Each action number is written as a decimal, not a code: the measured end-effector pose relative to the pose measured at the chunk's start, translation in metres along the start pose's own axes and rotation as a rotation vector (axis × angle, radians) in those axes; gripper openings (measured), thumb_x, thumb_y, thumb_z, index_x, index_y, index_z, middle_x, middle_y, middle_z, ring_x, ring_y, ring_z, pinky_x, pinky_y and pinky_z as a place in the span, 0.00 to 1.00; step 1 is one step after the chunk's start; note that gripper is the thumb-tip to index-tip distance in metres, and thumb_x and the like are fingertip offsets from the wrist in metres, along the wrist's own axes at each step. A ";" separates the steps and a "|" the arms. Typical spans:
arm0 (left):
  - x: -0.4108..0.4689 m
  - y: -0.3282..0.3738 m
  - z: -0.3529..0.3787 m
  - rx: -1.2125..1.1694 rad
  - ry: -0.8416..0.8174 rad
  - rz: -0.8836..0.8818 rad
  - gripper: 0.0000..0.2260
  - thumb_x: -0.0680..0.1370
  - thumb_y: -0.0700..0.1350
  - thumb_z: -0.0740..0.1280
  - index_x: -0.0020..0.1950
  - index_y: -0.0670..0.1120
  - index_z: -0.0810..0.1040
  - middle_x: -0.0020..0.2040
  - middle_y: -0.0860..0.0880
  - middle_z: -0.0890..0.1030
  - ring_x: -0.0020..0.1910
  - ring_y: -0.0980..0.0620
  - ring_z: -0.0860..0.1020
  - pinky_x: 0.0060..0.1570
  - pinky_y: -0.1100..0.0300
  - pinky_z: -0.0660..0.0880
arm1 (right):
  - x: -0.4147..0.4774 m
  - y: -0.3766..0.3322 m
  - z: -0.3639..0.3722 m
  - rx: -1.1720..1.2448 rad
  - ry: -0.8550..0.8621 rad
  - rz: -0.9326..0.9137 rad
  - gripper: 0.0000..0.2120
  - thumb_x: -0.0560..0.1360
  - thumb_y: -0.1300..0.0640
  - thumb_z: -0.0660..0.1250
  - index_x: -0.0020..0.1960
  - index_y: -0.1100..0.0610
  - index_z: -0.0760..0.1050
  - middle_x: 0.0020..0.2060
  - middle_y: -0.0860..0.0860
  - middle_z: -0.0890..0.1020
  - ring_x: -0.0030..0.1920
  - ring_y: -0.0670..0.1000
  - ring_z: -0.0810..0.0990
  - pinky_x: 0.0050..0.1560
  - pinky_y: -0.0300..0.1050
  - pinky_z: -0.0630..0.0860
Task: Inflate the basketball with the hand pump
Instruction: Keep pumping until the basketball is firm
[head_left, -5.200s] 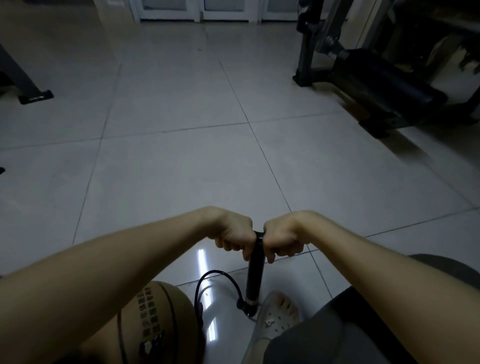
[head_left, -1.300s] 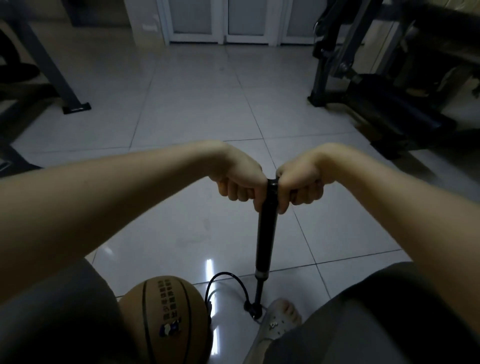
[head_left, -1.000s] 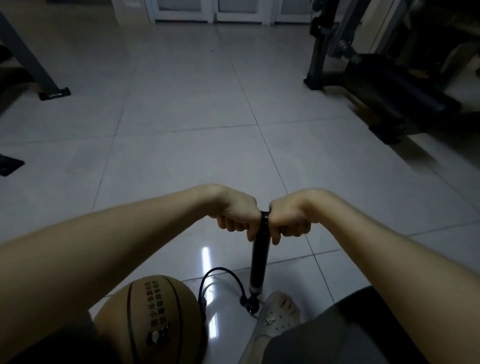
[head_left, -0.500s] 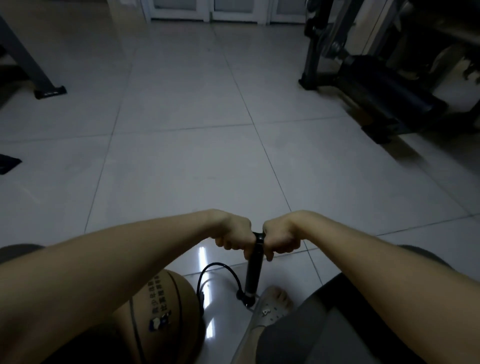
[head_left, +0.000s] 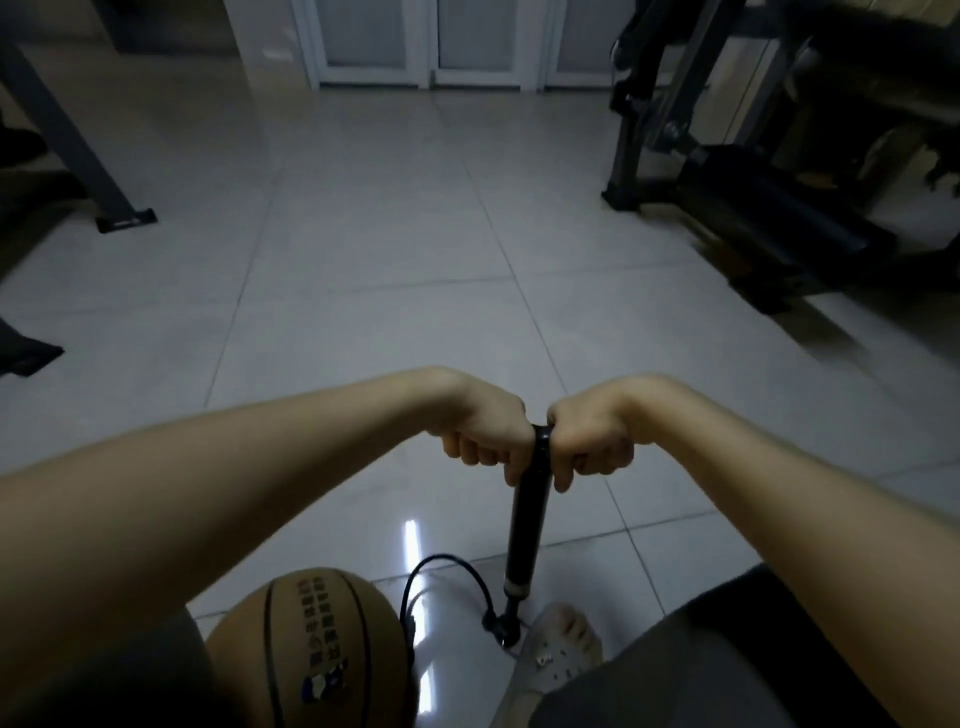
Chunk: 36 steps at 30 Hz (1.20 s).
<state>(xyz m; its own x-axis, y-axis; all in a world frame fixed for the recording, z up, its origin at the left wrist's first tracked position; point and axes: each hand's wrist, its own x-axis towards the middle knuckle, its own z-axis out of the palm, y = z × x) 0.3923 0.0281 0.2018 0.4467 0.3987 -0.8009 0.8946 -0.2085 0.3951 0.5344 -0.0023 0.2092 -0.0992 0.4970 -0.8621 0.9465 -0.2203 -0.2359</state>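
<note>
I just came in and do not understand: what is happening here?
A person is inflating a basketball. The left hand and the right hand each grip one side of the handle of a black hand pump, which stands nearly upright on the tiled floor. A foot in a light sandal is at the pump's base. A black hose curves from that base to the ball.

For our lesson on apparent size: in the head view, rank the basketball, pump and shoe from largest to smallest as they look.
1. Basketball, largest, though partly hidden.
2. Pump, long but thin.
3. Shoe, smallest.
Pump and shoe cover similar area, so that pair is unsure.
</note>
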 end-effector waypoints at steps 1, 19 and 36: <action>0.010 -0.003 0.005 -0.010 0.008 0.015 0.16 0.73 0.36 0.68 0.29 0.48 0.67 0.26 0.51 0.60 0.26 0.51 0.56 0.30 0.59 0.51 | 0.010 0.004 0.005 0.016 0.003 -0.006 0.07 0.73 0.64 0.69 0.40 0.58 0.72 0.25 0.50 0.64 0.26 0.49 0.59 0.27 0.41 0.56; 0.044 -0.023 0.054 0.057 -0.033 -0.062 0.13 0.73 0.41 0.71 0.32 0.46 0.70 0.28 0.49 0.65 0.25 0.51 0.60 0.27 0.60 0.56 | 0.055 0.014 0.051 -0.037 -0.093 0.009 0.04 0.75 0.61 0.69 0.44 0.58 0.75 0.26 0.51 0.67 0.25 0.49 0.62 0.27 0.42 0.60; 0.006 -0.003 0.009 -0.014 -0.031 0.018 0.17 0.73 0.39 0.69 0.31 0.50 0.64 0.28 0.51 0.58 0.27 0.51 0.53 0.29 0.58 0.49 | 0.004 0.003 0.010 0.029 0.010 -0.013 0.06 0.72 0.64 0.70 0.42 0.57 0.74 0.25 0.50 0.63 0.26 0.49 0.58 0.28 0.42 0.54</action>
<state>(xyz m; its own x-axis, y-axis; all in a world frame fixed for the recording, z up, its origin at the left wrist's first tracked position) 0.3924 0.0236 0.1916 0.4620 0.3675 -0.8072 0.8868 -0.2024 0.4155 0.5340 -0.0094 0.2009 -0.1086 0.5085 -0.8542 0.9359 -0.2374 -0.2603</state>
